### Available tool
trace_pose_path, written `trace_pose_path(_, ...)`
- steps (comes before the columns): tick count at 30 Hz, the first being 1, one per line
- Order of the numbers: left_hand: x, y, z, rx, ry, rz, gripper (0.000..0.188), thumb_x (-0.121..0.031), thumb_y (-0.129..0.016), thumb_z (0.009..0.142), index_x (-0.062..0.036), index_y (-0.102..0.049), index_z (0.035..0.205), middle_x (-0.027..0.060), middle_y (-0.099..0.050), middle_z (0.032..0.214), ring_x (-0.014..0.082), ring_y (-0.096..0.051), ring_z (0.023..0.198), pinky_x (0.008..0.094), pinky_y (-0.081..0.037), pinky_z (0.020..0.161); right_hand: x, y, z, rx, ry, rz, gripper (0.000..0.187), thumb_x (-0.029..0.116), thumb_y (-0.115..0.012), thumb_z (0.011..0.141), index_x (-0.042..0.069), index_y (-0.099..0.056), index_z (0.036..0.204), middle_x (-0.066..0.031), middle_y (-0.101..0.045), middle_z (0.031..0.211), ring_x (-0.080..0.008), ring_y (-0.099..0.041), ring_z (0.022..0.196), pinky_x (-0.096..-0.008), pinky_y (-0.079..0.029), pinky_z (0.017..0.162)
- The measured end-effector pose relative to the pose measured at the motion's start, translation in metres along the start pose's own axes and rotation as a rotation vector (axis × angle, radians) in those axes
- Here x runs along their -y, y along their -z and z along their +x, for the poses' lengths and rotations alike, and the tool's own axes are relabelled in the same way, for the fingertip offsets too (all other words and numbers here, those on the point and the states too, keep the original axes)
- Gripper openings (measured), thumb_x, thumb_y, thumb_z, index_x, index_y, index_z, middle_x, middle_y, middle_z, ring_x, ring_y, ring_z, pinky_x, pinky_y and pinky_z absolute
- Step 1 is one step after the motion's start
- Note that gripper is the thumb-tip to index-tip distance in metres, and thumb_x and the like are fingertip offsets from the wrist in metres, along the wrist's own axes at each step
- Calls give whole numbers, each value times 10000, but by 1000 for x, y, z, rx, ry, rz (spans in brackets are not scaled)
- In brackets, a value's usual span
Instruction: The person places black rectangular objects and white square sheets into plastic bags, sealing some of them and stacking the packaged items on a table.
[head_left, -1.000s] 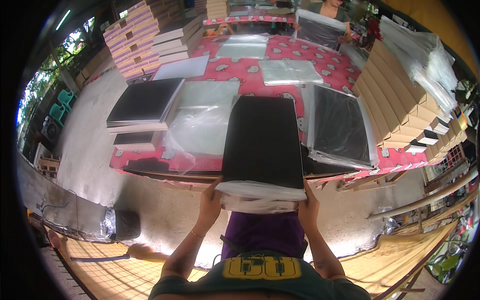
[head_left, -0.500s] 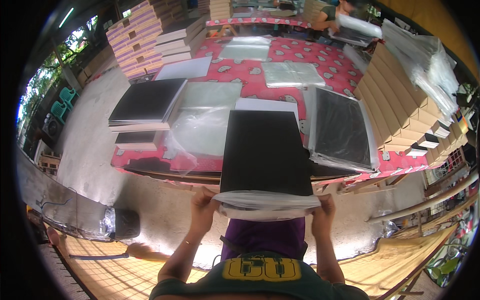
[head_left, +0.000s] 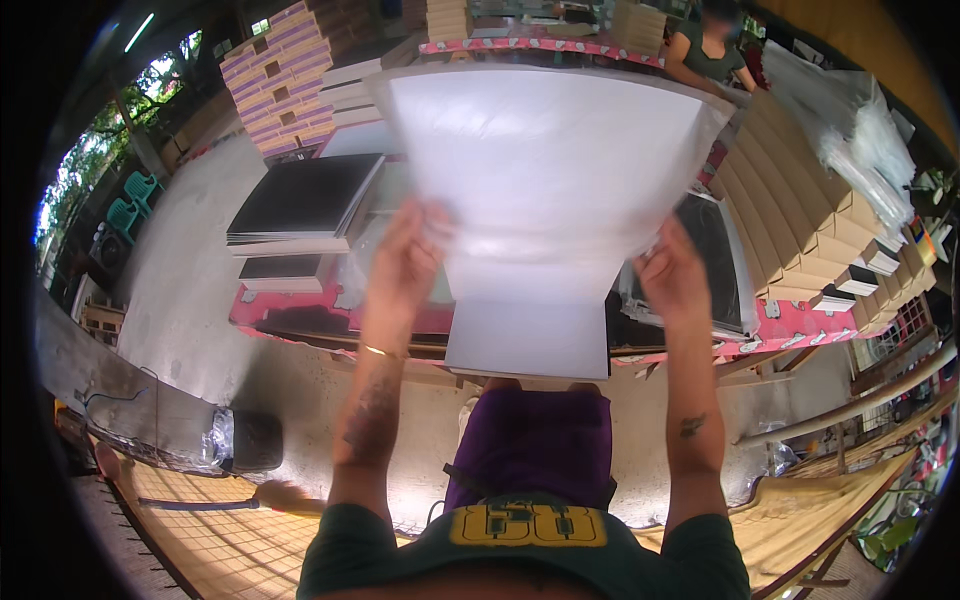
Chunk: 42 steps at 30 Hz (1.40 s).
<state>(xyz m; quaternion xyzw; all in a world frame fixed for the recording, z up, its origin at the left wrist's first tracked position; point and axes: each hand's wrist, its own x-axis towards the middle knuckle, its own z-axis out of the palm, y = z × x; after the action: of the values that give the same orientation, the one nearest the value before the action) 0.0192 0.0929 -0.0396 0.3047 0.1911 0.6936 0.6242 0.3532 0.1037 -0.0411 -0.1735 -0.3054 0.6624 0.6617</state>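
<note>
A clear plastic sleeve [head_left: 430,225] with a large white-faced sheet [head_left: 550,150] inside is raised over the table. My left hand [head_left: 408,255] pinches the sleeve near its lower left corner. At the lower right corner my right hand [head_left: 675,275] grips it too, fingers closed. Both hands are slightly blurred. Below the sleeve, a white sheet or board [head_left: 527,335] lies at the table's front edge, its far part hidden. To the right, a black sheet in clear plastic [head_left: 715,255] lies partly behind my right hand.
A pile of black-topped sheets [head_left: 300,200] stands at the left of the pink patterned table [head_left: 775,320]. Folded brown cardboard [head_left: 790,210] is stacked at the right, with loose plastic sleeves [head_left: 850,120] on top. Behind it another person [head_left: 710,55] stands. Stacked boxes [head_left: 275,85] rise at the back left.
Both hands have risen and moved forward from near my body, lifting the sleeve. The black face seen before is out of sight; a white face shows through the plastic. The other person has shifted.
</note>
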Motion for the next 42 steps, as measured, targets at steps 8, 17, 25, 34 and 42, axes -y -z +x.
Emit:
trace_pose_path(8,65,100,-23,-116,71,751,330,-93,-590,873,-7,-536,1188,54,-611,984,123,-565,874,271,-450,796,-77,85,-29,-254,-255,-648,191,215,-579,898,76,-604,1027,-38,-578,910,-146,-526,869,-329,-435,828)
trace_pose_path(17,101,10,35,-39,-219,528,252,-41,-574,867,-9,-563,1117,28,-609,988,110,-535,879,262,-419,791,-49,78,-38,-401,-21,-609,241,277,-571,921,55,-571,1014,-70,-605,877,-199,-628,783,-301,-555,625)
trace_pose_path(25,161,-53,38,287,203,687,204,-143,-577,913,-11,-598,1067,45,-630,870,108,-575,778,261,-481,716,8,137,-41,-471,449,-127,116,80,-573,911,-21,-545,861,-90,-587,848,-173,-585,808,-259,-553,749)
trace_pose_path(34,61,119,-17,-204,-568,1838,251,-57,-619,777,-23,-630,1025,164,-647,1021,332,-637,877,392,-479,858,45,228,-49,-648,332,-372,235,112,-543,924,-99,-466,991,-208,-581,956,-282,-608,892,-368,-544,841)
trace_pose_path(42,21,64,-37,148,-505,1843,48,-70,-590,827,-39,-618,853,137,-632,704,303,-616,621,359,-486,593,-15,54,-64,-334,605,-1450,775,284,-706,807,20,-301,1412,-175,-341,1420,-304,-312,1318,-438,-233,1088)
